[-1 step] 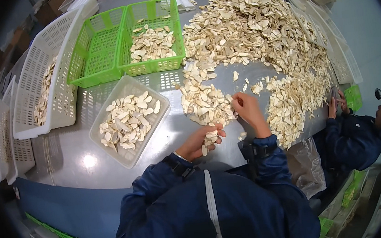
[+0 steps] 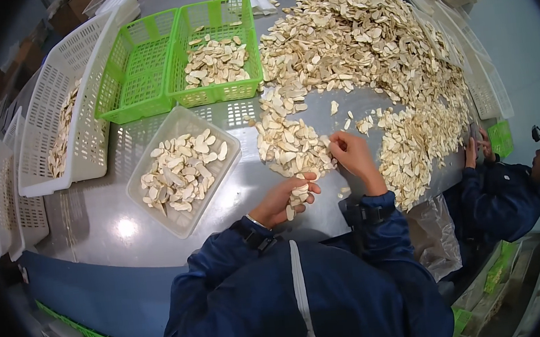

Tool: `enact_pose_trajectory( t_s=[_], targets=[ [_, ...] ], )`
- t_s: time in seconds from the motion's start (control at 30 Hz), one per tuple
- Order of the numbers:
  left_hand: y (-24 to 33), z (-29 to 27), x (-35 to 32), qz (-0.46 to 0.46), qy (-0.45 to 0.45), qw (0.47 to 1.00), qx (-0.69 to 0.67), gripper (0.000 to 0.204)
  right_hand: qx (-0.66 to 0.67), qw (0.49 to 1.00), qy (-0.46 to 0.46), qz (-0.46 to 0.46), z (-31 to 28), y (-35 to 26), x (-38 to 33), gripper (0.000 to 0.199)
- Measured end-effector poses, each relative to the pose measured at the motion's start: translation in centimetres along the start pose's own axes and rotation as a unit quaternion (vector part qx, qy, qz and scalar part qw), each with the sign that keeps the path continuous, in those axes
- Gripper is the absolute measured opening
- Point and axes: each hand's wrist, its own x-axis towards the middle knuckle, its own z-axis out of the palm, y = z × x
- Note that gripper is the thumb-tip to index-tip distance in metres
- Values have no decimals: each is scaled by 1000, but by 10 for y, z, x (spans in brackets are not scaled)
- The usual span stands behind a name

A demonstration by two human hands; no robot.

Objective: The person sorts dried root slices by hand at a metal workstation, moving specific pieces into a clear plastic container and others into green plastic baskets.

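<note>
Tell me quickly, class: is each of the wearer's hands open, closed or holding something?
Left hand: part-curled, holding several pale slices.
Right hand: pinched closed beside the near heap; whether it holds a slice, unclear.

Metal table, broad heap of pale slices at right; clear shallow tray, two green baskets, white perforated crate at left

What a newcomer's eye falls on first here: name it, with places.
Probably the big heap of pale slices, spread over the far right of the metal table. Then the two bright green baskets, side by side toward the far side, left of the heap. Closer in, the left hand holds several slices, while the right hand is at the right edge of a smaller pile.
</note>
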Motion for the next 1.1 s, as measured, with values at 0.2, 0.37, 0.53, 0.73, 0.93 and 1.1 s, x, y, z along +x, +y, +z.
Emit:
enact_pose_trajectory(
  t_s=[0.2, 0.37, 0.53, 0.73, 0.93, 1.1],
  targets=[
    [4, 5, -3, 4, 18, 999, -33, 32, 103, 983, -154, 7, -3, -39, 6, 26],
    [3, 2, 1, -13, 21, 1000, -7, 33, -142, 980, 19, -137, 24, -23, 26, 24],
    [3, 5, -1, 11, 6, 1000, 6, 32, -31, 991, 84, -95, 17, -9, 19, 16],
    [5, 4, -3, 30, -2, 999, -12, 36, 300, 913, -267, 80, -6, -28, -2, 22],
    [9, 12, -2, 6, 35, 999, 27, 29, -43, 992, -23, -116, 18, -21, 12, 23],
    [3, 0, -1, 27, -13, 999, 21, 20, 5, 999, 0, -53, 18, -16, 10, 13]
  ],
)
